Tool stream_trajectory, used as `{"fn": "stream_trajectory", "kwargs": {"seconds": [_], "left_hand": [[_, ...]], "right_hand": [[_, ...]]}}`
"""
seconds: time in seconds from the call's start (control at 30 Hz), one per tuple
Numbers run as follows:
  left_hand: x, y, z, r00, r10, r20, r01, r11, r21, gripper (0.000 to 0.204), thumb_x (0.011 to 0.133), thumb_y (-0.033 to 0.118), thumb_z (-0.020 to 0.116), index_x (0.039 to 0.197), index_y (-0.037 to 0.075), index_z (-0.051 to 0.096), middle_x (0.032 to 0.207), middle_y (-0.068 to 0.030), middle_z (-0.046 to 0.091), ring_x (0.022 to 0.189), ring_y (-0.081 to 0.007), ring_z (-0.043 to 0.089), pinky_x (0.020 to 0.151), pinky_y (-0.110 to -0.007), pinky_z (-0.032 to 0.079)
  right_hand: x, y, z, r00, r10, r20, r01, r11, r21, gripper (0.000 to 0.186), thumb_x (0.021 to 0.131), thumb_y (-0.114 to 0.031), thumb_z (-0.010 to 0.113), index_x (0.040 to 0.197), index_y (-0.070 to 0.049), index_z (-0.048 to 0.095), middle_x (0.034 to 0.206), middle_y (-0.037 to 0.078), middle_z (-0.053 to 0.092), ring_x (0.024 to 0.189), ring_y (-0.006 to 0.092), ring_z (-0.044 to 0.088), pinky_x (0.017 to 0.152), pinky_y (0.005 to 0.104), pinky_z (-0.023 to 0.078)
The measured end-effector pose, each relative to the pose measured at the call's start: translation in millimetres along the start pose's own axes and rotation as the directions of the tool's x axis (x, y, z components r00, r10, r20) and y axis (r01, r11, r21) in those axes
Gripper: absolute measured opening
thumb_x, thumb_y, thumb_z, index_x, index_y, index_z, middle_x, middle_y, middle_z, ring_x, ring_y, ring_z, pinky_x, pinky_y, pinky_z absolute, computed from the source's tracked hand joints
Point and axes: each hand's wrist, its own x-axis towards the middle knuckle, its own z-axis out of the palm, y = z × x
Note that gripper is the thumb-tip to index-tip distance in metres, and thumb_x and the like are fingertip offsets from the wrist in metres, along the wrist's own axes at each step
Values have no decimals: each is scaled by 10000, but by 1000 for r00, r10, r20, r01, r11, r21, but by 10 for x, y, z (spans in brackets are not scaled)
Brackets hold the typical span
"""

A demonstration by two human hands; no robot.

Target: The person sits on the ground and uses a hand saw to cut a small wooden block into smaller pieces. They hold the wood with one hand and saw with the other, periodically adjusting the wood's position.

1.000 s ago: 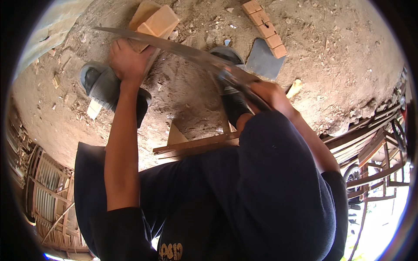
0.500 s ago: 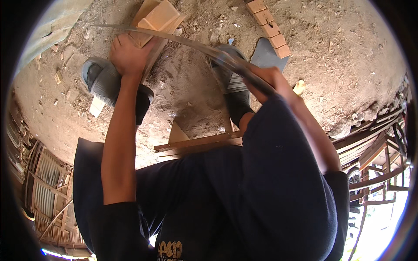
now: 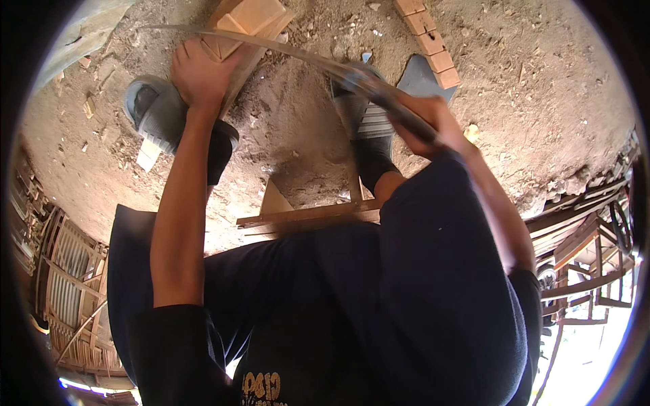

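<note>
- The left hand point(image 3: 200, 74) lies palm-down with fingers curled, pressing the long curved blade point(image 3: 271, 47) onto a wooden block point(image 3: 247, 17) at twelve o'clock.
- The right hand point(image 3: 430, 122) is clamped in a fist around the blade's dark handle point(image 3: 389, 101), at about one o'clock.
- The left forearm runs straight up; the right arm is bent over the raised knee.
- Grey sandals point(image 3: 152, 111), a line of bricks point(image 3: 430, 40) and wooden slats point(image 3: 305, 218) lie about on the dirt ground point(image 3: 542, 101).

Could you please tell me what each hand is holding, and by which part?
The right hand grips the long curved blade by its handle end; the left hand presses on the blade's far end, over the wooden block.
</note>
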Motion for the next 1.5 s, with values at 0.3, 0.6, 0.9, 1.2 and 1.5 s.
{"fn": "stream_trajectory", "kwargs": {"seconds": [0.3,0.6,0.9,1.2,1.5], "left_hand": [[14,23,-39,1000,8,1,-8,1000,-8,809,570,671,835,919,-9,571,915,-185,611,870,-394,612,780,-502,497],[-31,-140,-16,998,-16,53,15,1000,17,802,581,644,842,974,-7,587,948,-184,616,934,-394,603,822,-510,482],[24,-30,16,999,-42,-6,42,999,32,792,588,649,842,940,-13,589,950,-183,614,938,-398,601,825,-509,482],[6,-74,-11,1000,-9,-14,9,1000,4,787,585,676,834,892,-4,580,933,-188,613,918,-398,602,811,-505,482],[38,-7,-35,997,-72,0,72,996,43,797,598,706,810,878,-5,583,936,-190,616,908,-399,600,815,-506,482]], "right_hand": [[-190,-167,-43,1000,-4,31,9,990,-142,111,892,-97,639,838,0,631,668,150,567,566,238,580,542,367,443],[566,-149,405,945,-325,-35,315,934,-171,97,890,-121,649,897,-26,630,680,115,582,556,222,574,543,352,459],[-204,66,-60,993,-122,-4,120,983,-137,113,915,-93,638,981,-9,674,657,96,590,560,163,571,536,338,445],[-91,-56,-58,998,48,38,-48,999,5,131,919,-87,613,1011,-5,658,652,86,587,559,127,543,533,330,434],[-306,417,-301,995,-64,-73,58,996,-72,156,874,-92,610,755,-1,570,619,47,515,477,119,432,460,307,332]]}}
